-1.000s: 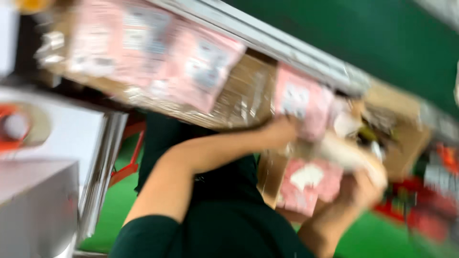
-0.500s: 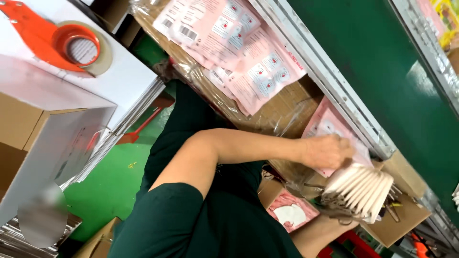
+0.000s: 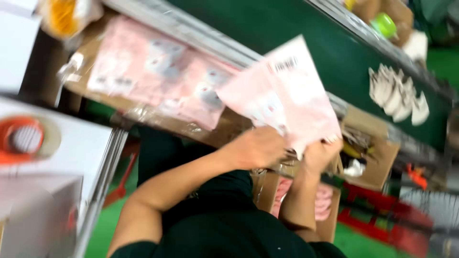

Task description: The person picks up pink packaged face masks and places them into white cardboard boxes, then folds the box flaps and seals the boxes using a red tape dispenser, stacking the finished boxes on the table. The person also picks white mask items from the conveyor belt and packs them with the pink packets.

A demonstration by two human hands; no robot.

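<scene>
Both of my hands hold up one flat pink plastic packet with a white label, just in front of the green conveyor belt. My left hand grips its lower left edge. My right hand pinches its lower right corner. The packet is blurred by motion. Below my hands lies an open carton with more pink packets inside. A fanned stack of several white cup-shaped pieces rests on the belt to the right, apart from both hands.
A plastic-lined carton of pink packets sits along the belt's metal rail at the left. An orange tape dispenser lies on a white surface at the far left. A small cardboard box of odds and ends stands to the right.
My right hand no longer holds the stack of white pieces. Both hands have risen and now hold a pink packet up together. The camera has swung, so the belt fills more of the view.
</scene>
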